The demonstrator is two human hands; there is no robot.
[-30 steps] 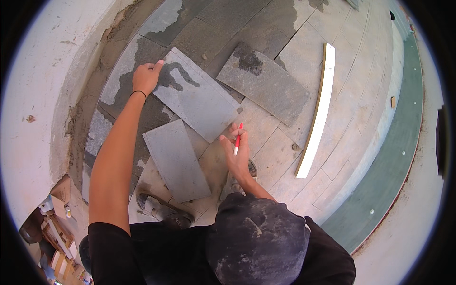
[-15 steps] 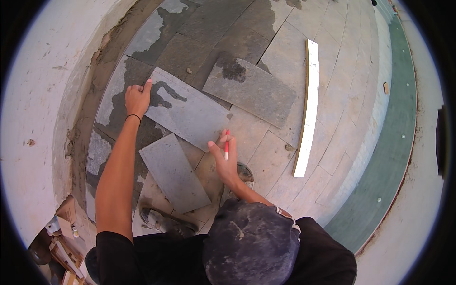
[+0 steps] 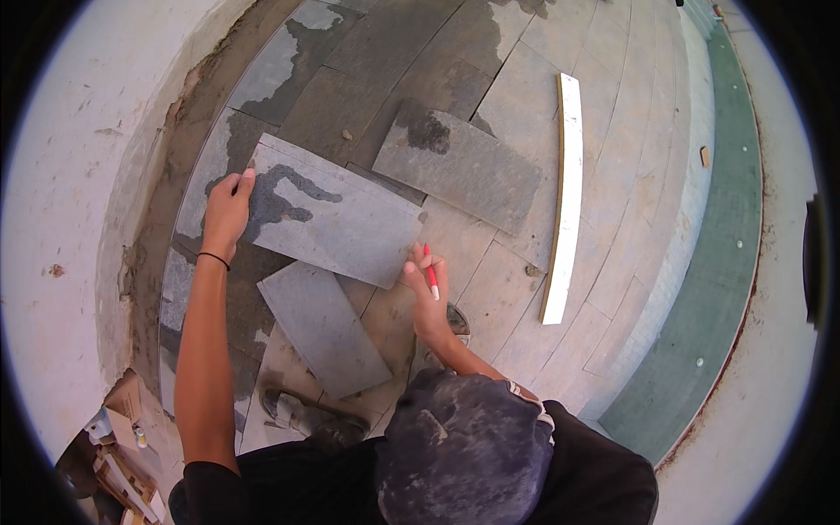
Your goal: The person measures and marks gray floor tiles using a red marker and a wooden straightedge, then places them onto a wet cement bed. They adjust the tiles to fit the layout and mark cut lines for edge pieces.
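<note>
On the head view, I have the left hand [image 3: 227,210] grasping the left end of a pale grey, rectangular stone slab [image 3: 346,232], with a dark wet patch on the slab just beside that grip. The slab spans from this hand across to the right hand [image 3: 427,311], whose fingers close around a slim red-and-white pencil-like marker [image 3: 432,278]. Those fingers are at the slab's near right corner; I can't tell whether they also bear its weight.

Nearer the body than the two grips, between the forearms, I see a second grey rectangular slab [image 3: 328,332], its upper edge partly covered in my view by the held one. Beyond the right hand, a darker grey, rough stone slab [image 3: 472,171] lies on the grey stone paving [image 3: 595,254]. Well to the right of that hand I have a long white strip [image 3: 567,192], and farther right a broad green band [image 3: 709,236].
</note>
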